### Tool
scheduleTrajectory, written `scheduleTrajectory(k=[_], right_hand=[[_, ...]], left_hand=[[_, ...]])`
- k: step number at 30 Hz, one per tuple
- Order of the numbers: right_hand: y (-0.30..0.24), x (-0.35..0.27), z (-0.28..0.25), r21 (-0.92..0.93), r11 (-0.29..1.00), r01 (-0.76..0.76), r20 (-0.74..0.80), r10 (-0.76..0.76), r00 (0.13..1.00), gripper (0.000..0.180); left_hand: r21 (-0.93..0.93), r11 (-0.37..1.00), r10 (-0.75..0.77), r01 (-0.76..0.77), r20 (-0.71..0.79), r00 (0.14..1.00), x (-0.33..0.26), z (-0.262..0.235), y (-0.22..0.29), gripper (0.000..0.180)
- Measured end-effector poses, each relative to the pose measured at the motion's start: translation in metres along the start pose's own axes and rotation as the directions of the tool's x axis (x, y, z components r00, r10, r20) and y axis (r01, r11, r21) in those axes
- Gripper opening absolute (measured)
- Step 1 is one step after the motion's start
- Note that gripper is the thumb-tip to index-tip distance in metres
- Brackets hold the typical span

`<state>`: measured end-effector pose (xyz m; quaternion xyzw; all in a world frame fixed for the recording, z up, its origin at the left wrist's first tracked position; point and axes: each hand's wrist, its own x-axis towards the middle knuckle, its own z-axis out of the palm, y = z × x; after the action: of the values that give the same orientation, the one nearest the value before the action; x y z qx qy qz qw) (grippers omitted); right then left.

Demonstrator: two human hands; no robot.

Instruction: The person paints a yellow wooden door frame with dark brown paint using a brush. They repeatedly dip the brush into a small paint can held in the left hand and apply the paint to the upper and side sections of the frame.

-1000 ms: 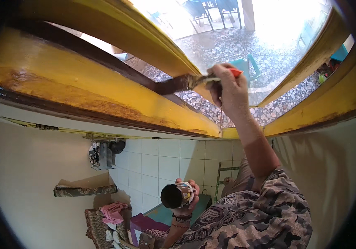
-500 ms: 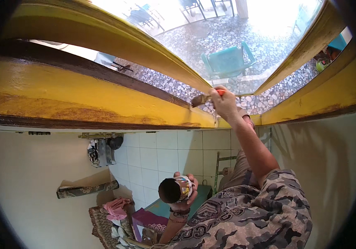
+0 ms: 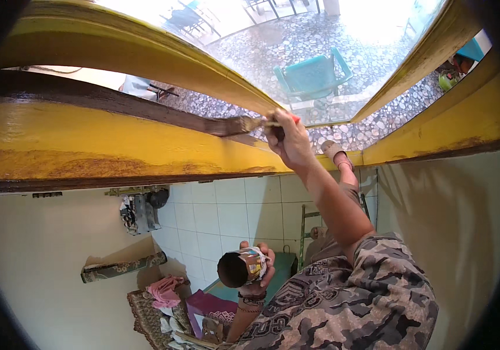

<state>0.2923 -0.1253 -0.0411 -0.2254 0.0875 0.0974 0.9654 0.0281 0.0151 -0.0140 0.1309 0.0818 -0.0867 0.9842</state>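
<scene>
Yellow window frame (image 3: 116,140), tiled wall (image 3: 226,216) below | right hand (image 3: 288,140) grips brush (image 3: 247,124), bristles on dark strip (image 3: 104,102) | left hand (image 3: 258,274) clasps tin (image 3: 241,268)

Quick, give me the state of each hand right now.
Left hand: closed around a small open paint can, held low.
Right hand: closed on a paintbrush, bristles against the yellow window frame.

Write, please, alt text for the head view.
The person's right hand presses a paintbrush to a yellow window frame, where a dark brown strip is already painted. The left hand holds a small open paint can lower down.
</scene>
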Motion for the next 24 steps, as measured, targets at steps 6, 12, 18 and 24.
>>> scheduleTrajectory(k=[6,12,18,24], right_hand=[[0.036,0.015,-0.134,-0.423,0.904,-0.053,-0.264,-0.067,0.962,0.022],[0.024,0.011,-0.078,-0.763,0.645,0.036,-0.056,-0.122,0.991,0.024],[-0.028,-0.018,0.002,-0.282,0.953,0.115,-0.014,-0.124,0.992,0.023],[0.043,-0.001,-0.081,-0.07,0.997,-0.038,-0.14,0.028,0.99,0.022]], left_hand=[[-0.045,0.998,-0.032,0.033,0.02,0.999,0.001,-0.005,0.003,0.04],[-0.08,0.993,-0.08,0.084,0.049,0.996,0.005,-0.007,0.003,0.04],[-0.092,0.991,-0.092,0.096,0.052,0.994,0.002,-0.012,0.005,0.04],[-0.06,0.994,-0.088,0.089,0.024,0.996,0.004,-0.008,0.006,0.04]])
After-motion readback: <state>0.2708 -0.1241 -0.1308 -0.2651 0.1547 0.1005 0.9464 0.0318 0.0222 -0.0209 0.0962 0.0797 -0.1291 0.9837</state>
